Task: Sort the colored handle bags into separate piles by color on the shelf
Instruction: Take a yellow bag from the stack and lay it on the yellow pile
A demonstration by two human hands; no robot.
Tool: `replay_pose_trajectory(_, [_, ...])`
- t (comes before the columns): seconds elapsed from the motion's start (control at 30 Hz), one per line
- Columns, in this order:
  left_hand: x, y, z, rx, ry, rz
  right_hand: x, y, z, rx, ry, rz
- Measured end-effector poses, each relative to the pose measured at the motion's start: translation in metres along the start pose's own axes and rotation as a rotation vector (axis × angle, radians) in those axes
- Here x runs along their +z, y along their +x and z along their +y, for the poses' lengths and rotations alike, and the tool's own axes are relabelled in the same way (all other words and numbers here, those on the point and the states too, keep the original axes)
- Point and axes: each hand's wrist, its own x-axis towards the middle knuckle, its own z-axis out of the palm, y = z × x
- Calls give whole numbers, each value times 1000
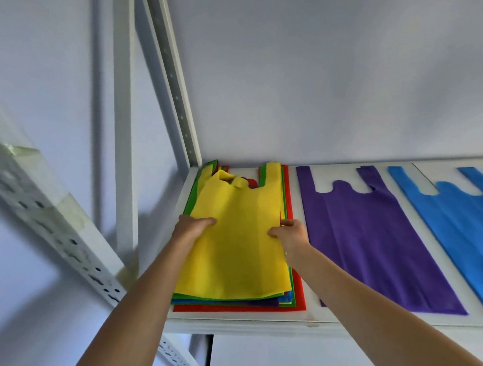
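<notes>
A yellow handle bag lies on top of a mixed stack of green, blue, purple and red bags at the left end of the white shelf. My left hand grips the yellow bag's left edge. At its right edge, my right hand pinches the same bag. The bag's left handle is crumpled and lifted a little. To the right, a purple bag lies flat on the shelf. Further right lies a blue bag, running out of view.
White perforated shelf uprights stand behind the stack at the shelf's back left corner. Another slotted upright slants across the left foreground. A plain white wall backs the shelf. A lower shelf level shows beneath.
</notes>
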Motion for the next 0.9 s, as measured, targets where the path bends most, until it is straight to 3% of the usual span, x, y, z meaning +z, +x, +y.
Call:
replay_pose_trajectory(0.1, [-6, 2, 2, -34, -104, -99, -10, 1, -5, 126, 2, -24])
replay_pose_trajectory(0.23, [-15, -2, -1, -80, -157, -145, -18, -3, -1, 190, -103, -179])
replay_pose_trajectory(0.37, [-17, -10, -5, -46, -260, -85, -22, -2, 6, -110, -384, -1])
replay_pose_trajectory(0.5, [-17, -33, 5, -156, -485, -104, -49, -4, -3, -130, -212, 38])
replay_pose_trajectory(0.67, [9, -87, 43, -162, -589, -242, -124, -6, -32, -4, -34, -167])
replay_pose_trajectory(0.9, [144, -188, 132, 43, -495, -114, -304, -7, -55, -202, -56, -227])
